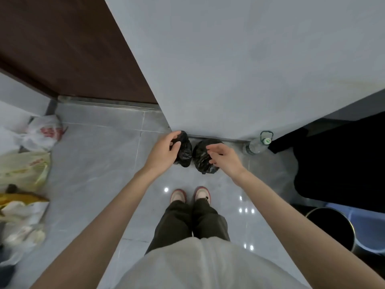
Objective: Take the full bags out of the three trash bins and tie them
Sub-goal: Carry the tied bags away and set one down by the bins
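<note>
Bare forearms reach from a pale shirt toward two knotted-looking bags at the foot of the wall.

The left hand (166,150) curves its thumb and fingers around the top of the left black bag (184,152). Whether it actually pinches the plastic or only hovers over it, this steep downward view does not settle. The right hand (224,157) is loosely curled over the right black bag (201,158) and holds nothing. Both bags sit side by side just beyond the hands, against the wall (229,69), likely parked there to keep the floor (93,163) clear for walking. A water bottle (257,144) stands just outside the right hand. A bin (333,226) is well back beneath the right forearm, its inside dark. Two bags seem finished, so I judge that a third remains.
</note>
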`<state>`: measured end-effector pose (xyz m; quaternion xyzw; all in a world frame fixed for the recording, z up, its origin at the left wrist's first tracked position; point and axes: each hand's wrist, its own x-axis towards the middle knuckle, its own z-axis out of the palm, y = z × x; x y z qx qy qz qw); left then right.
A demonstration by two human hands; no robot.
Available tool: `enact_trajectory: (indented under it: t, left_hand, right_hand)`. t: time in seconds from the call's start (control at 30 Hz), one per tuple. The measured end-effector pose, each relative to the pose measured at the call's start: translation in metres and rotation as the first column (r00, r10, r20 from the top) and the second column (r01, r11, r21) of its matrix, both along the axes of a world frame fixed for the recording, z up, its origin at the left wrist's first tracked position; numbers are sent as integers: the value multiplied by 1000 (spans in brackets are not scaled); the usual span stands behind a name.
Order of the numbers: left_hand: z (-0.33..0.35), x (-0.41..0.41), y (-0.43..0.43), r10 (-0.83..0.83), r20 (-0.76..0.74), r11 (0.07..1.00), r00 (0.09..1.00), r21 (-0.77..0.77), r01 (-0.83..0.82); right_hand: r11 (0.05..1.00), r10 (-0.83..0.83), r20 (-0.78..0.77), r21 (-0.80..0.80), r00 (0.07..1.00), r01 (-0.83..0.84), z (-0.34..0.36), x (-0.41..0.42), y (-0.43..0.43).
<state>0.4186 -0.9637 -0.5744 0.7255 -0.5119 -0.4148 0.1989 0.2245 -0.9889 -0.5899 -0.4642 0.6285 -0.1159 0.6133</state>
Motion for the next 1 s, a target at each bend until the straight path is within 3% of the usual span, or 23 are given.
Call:
enact_trajectory:
  t: [0.2, 0.53, 1.0]
  left_hand:
    - [39, -1, 42, -19, 15, 999, 1000, -27, 20]
    - [70, -14, 122, -191, -14, 980, 981, -48, 191]
    - [97, -83, 253, -503, 21, 862, 864, -57, 504]
  right_hand:
    - [1000, 2, 0, -22, 1000, -2, 40, -19, 42]
    - [985, -129, -30, -119, 991, 125, 79, -38, 142]
    - [906, -417, -35, -96, 908, 412, 105, -91, 334]
